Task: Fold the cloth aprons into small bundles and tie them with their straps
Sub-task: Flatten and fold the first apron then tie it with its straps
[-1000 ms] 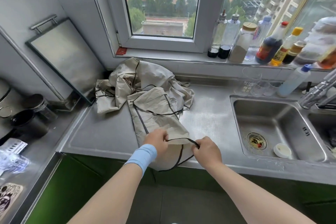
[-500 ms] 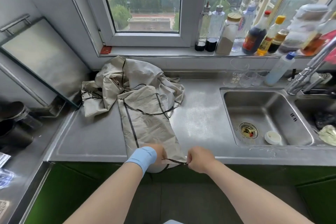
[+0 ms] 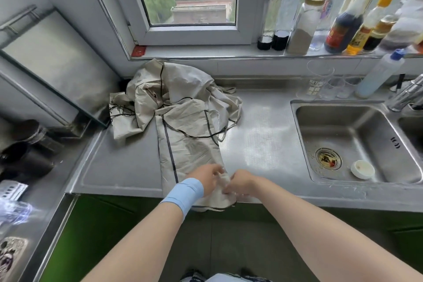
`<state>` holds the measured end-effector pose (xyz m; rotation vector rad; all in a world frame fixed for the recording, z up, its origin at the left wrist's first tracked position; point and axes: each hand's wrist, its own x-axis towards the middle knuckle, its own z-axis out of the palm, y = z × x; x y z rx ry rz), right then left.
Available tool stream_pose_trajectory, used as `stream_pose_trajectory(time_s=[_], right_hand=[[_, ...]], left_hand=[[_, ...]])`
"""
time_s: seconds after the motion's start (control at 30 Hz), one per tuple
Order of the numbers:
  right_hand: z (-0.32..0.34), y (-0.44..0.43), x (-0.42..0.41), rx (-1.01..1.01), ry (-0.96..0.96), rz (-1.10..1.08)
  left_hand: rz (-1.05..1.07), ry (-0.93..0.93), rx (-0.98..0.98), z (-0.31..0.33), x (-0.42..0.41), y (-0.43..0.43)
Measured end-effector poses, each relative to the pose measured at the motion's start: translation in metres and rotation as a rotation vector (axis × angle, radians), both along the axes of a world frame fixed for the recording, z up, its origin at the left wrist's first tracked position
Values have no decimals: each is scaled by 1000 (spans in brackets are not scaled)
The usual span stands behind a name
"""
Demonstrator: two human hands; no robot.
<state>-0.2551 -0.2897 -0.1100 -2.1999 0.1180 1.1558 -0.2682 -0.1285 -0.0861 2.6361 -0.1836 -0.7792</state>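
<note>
A beige apron [image 3: 190, 144] with black trim lies folded into a long strip on the steel counter [image 3: 128, 167], its near end hanging over the front edge. My left hand [image 3: 206, 177], with a blue wristband, and my right hand [image 3: 240, 183] both grip that near end, close together, bunching the cloth. A thin black strap [image 3: 212, 208] runs along the hanging hem. More crumpled beige apron cloth [image 3: 174, 89] is piled at the back against the wall, under the window.
A sink [image 3: 354, 144] with a white lid in it lies to the right. Bottles and jars [image 3: 320, 18] line the window sill, glasses [image 3: 320, 82] stand below. A steel tray [image 3: 50, 71] leans at the left, dark pots [image 3: 25, 155] beside it.
My hands have let the black strap loop drop and moved closer together at the counter's front edge. They now clutch the apron's near end. The camera has tilted further down.
</note>
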Motion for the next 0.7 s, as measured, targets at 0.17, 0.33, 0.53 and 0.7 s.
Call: stream_pose_trajectory(time_s=[0.17,0.33,0.53,0.7], right_hand=[[21,24,12,140,-72,30],[54,36,27,236,161,-247],[80,63,34,370,159,-505],[98,78,32,455,-275,-216]], left_hand=[[-136,-59,19,31,11,8],[102,-183,-150,54,10,21],[268,-88,-337,74,2,63],[392,-144,-357,89,5,94]])
